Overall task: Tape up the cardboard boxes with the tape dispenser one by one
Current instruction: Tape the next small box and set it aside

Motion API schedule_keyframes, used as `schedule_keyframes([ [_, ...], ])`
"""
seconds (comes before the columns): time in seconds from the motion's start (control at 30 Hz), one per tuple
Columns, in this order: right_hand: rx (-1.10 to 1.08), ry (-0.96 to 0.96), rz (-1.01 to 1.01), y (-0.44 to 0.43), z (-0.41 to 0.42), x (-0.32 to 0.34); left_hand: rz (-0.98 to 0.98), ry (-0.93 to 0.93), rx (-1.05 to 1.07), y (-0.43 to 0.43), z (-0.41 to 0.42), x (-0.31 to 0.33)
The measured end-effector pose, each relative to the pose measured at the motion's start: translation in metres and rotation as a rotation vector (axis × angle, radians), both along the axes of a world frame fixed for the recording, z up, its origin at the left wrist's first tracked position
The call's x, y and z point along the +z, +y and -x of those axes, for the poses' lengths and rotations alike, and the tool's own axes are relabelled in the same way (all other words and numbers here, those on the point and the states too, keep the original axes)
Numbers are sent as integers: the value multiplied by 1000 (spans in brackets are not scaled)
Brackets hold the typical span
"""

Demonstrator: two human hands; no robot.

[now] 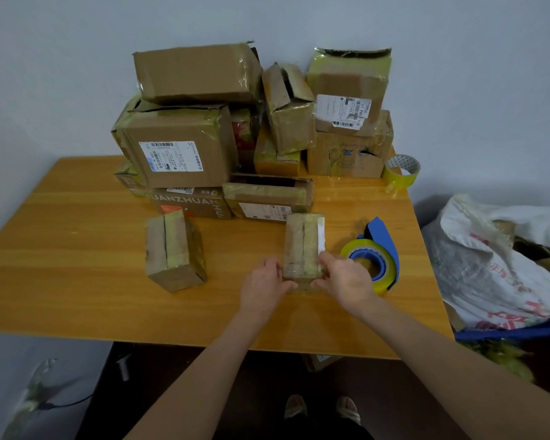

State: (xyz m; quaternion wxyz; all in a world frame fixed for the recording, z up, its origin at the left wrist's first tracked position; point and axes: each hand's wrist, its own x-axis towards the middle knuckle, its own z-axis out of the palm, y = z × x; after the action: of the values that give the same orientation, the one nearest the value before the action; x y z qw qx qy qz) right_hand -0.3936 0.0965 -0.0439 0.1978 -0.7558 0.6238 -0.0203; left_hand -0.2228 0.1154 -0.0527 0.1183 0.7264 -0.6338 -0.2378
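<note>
A small taped cardboard box (304, 239) lies lengthwise on the wooden table (77, 249). My left hand (264, 285) holds its near left corner, thumb along the front face. My right hand (346, 279) holds the near right corner in the same way. The blue tape dispenser (378, 252) with a yellowish tape roll lies on the table just right of my right hand, held by neither hand. A second small taped box (173, 250) stands to the left, apart from my hands.
A pile of several taped cardboard boxes (185, 147) stands against the back wall. A spare tape roll (402, 171) sits at the table's back right corner. White sacks (502, 258) lie right of the table. Bare wood spreads at the front left.
</note>
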Motion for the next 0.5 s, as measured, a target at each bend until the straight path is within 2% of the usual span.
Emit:
schedule_keyframes([
  [0.13,71,58,-3,-3,-1,-2,-13,-124,-182,-7,8,-2],
  [0.27,88,17,-16,-1,2,-10,-61,-173,-184,-8,6,-8],
  [0.4,87,-34,-58,-4,2,-10,-25,-48,-151,-3,5,-7],
  [0.5,77,-74,-83,-5,3,-8,-86,62,-84,-6,10,-5],
])
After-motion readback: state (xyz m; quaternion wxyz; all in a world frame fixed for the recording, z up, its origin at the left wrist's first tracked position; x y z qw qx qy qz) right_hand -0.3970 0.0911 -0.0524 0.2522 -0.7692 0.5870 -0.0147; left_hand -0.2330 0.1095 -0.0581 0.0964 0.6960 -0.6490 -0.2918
